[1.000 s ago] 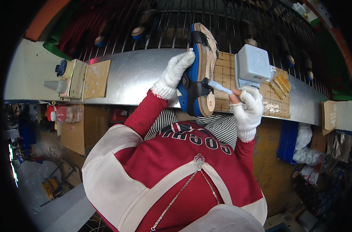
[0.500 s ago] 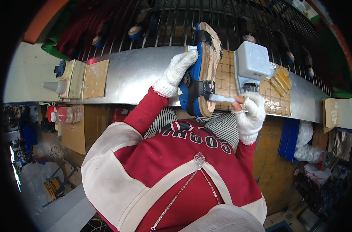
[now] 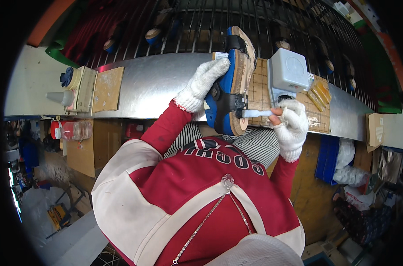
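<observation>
My left hand (image 3: 204,84), in a white knitted glove, is closed around the left side of a sandal (image 3: 220,95) tipped on its side. The sandal has black straps, a blue form inside it, and a tan sole turned toward the right. In my gloved right hand (image 3: 292,126), bare fingertips pinch a brush (image 3: 257,113) with a pale handle. Its dark bristles touch the sole's edge near the end closest to me. A white container (image 3: 289,70) with a dark round opening stands just beyond my right hand.
A metal bench (image 3: 153,84) runs across, with a gridded board (image 3: 260,84) under the container. Yellow blocks (image 3: 319,94) lie right of it. Behind, a rack of metal bars (image 3: 192,35) carries several more sandals (image 3: 153,36). At left are a tape roll (image 3: 71,77) and a flat brown board (image 3: 107,90).
My right hand has shifted slightly right and toward me, the brush staying against the sole's edge. The sandal in my left hand has moved very slightly right.
</observation>
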Demonstrator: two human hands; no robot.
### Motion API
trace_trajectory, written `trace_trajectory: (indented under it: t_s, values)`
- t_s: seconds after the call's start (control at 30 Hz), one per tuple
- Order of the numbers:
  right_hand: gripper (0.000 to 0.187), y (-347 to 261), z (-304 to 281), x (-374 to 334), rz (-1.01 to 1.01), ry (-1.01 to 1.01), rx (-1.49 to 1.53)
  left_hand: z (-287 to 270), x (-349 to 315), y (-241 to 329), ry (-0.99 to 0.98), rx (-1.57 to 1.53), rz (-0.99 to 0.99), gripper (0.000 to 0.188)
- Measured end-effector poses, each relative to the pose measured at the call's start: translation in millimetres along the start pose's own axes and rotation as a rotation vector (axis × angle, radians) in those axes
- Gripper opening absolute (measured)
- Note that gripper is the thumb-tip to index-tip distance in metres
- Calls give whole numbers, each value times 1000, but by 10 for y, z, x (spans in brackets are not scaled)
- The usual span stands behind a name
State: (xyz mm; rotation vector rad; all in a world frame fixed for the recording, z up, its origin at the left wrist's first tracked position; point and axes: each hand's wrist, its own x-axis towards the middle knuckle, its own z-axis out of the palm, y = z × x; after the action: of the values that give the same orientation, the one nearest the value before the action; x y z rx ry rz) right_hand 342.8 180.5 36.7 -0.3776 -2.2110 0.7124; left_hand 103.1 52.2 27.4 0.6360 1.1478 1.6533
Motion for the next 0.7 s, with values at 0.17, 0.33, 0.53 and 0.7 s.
trace_trajectory:
  t_s: [0.17,0.33,0.53,0.7]
  values:
    - [16,8,197,9,291,118,167,35,-69,-72,-31,-133,10,62]
    - [17,-70,163,-115,399,-97,336,-87,-124,-111,166,-205,-22,58]
    - [17,-193,22,-154,335,-134,106,-251,-146,-64,247,-5,53,60]
    - [16,-215,92,-71,255,-123,-33,-240,-184,-49,277,2,56,67]
